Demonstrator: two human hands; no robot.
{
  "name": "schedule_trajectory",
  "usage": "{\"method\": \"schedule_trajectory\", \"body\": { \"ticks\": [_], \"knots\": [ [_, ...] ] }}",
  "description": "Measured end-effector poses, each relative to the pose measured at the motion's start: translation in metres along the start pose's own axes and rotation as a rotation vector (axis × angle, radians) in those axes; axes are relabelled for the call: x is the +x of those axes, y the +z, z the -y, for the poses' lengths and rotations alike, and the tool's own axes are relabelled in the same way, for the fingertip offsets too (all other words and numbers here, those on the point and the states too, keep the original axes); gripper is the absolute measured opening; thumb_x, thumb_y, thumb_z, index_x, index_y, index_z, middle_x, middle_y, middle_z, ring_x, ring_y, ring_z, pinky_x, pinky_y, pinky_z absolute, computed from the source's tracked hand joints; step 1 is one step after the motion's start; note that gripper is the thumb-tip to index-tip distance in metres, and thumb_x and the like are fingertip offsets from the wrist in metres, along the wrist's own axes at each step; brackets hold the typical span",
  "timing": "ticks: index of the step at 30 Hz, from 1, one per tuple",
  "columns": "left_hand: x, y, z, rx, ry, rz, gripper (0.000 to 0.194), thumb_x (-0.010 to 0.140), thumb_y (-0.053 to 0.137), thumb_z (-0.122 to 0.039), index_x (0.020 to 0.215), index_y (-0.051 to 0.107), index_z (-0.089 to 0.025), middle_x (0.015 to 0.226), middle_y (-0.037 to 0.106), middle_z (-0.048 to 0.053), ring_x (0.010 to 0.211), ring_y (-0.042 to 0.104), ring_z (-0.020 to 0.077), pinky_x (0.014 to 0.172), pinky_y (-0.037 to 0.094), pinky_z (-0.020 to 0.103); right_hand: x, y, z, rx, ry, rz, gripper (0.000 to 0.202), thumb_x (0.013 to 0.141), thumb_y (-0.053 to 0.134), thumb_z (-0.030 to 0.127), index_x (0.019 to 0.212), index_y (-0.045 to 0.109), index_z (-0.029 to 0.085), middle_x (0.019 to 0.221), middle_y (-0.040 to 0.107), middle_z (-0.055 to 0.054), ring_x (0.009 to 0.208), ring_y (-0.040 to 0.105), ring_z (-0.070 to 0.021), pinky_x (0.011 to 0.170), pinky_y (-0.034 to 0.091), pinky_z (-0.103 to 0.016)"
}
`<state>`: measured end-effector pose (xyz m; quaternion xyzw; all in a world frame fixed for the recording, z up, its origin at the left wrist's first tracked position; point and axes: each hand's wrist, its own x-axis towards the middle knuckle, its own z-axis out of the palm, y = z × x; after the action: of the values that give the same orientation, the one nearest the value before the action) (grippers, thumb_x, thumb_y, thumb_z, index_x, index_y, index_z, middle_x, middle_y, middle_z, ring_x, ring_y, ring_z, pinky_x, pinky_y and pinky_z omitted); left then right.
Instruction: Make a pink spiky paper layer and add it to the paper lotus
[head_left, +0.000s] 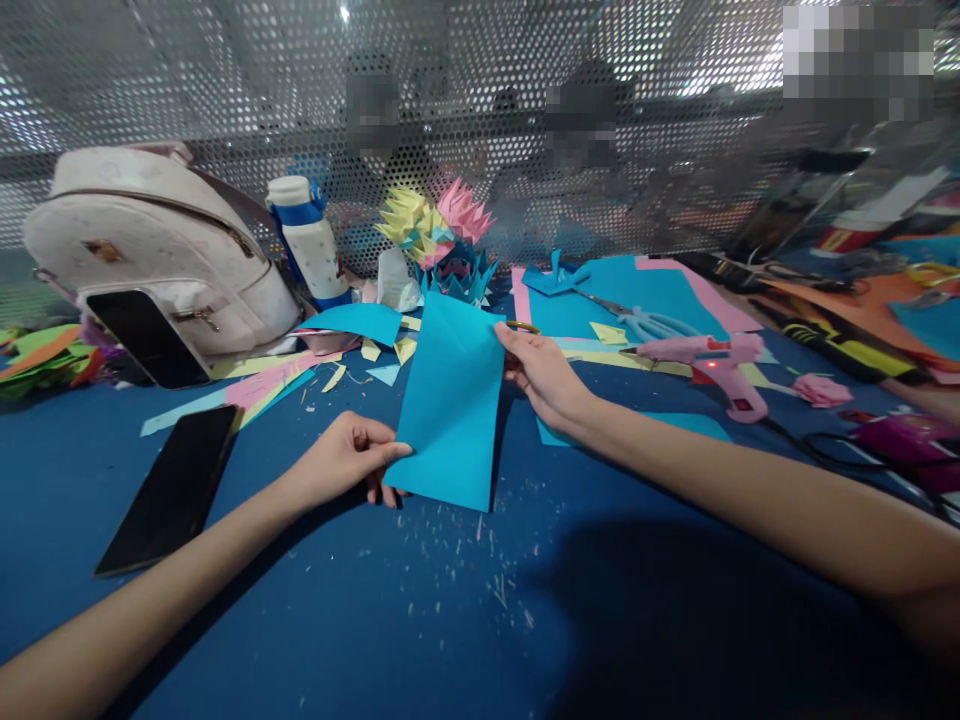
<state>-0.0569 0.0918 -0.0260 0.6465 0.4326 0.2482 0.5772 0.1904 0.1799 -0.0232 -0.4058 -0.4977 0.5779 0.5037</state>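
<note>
A rectangular sheet of blue paper (452,405) is held up above the table, its long side running away from me. My left hand (358,458) pinches its lower left corner between thumb and fingers. At the upper right edge, my right hand (541,372) grips the same sheet, thumb on top. A yellow ring-shaped handle (523,327) shows just behind the right fingers; I cannot tell whether they touch it. Beyond the sheet stand folded paper flowers in yellow (412,222), pink (465,212) and dark blue (459,272).
Left are a white backpack (150,250), a bottle (309,240), one phone leaning (150,338) and another lying flat (171,488). Right are blue-handled scissors (652,324), a pink glue gun (712,362) with its cord, and paper sheets (592,300). Scraps litter the blue table (337,620); perforated metal (247,80) rises behind.
</note>
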Motion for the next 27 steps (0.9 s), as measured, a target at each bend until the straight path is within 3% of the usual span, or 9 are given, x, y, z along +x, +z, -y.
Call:
{"method": "schedule_trajectory", "body": {
  "ticks": [5,9,20,24,27],
  "knots": [
    [0.0,0.0,0.0,-0.019,-0.008,-0.003,0.035,0.087,0.063,-0.033,0.057,0.065,-0.015,0.056,0.071,0.008,0.05,0.071,0.017,0.039,0.047,0.016,0.006,-0.005,0.003,0.023,-0.025,-0.035,0.037,0.064,0.082,0.043,0.065,0.053,0.019,0.065,0.05,0.004,0.058,0.043,-0.0088,0.048,0.029,-0.023],
    [0.0,0.0,-0.001,-0.007,-0.017,-0.014,0.035,0.087,0.063,-0.033,0.057,0.065,-0.015,0.059,0.072,0.01,0.048,0.07,0.017,0.039,0.048,0.017,0.008,-0.007,0.006,0.025,-0.047,-0.034,0.037,0.065,0.082,0.042,0.063,0.054,0.018,0.064,0.048,0.003,0.059,0.045,-0.0086,0.045,0.023,-0.023],
    [-0.001,-0.002,0.002,0.051,-0.02,0.006,0.04,0.089,0.06,-0.038,0.056,0.059,-0.016,0.059,0.072,0.009,0.051,0.071,0.018,0.041,0.047,0.019,0.015,-0.012,0.011,-0.031,-0.065,-0.065,0.042,0.066,0.077,0.054,0.064,0.057,0.018,0.067,0.057,-0.002,0.057,0.047,-0.0101,0.045,0.021,-0.024],
    [-0.001,-0.005,0.005,0.054,-0.016,0.028,0.039,0.089,0.06,-0.039,0.057,0.061,-0.016,0.054,0.068,0.006,0.048,0.067,0.0151,0.044,0.045,0.02,0.012,-0.01,0.016,-0.11,-0.157,-0.047,0.047,0.07,0.075,0.054,0.056,0.048,0.018,0.057,0.046,0.003,0.05,0.037,-0.0072,0.044,0.021,-0.024],
    [0.0,-0.001,0.003,0.018,0.039,-0.055,0.031,0.085,0.065,-0.036,0.062,0.064,-0.016,0.057,0.066,0.003,0.05,0.062,0.0125,0.048,0.043,0.021,0.004,-0.006,0.02,-0.183,-0.316,-0.044,0.045,0.076,0.072,0.05,0.057,0.047,0.019,0.054,0.044,0.005,0.048,0.036,-0.0065,0.045,0.026,-0.024]
  ]
}}
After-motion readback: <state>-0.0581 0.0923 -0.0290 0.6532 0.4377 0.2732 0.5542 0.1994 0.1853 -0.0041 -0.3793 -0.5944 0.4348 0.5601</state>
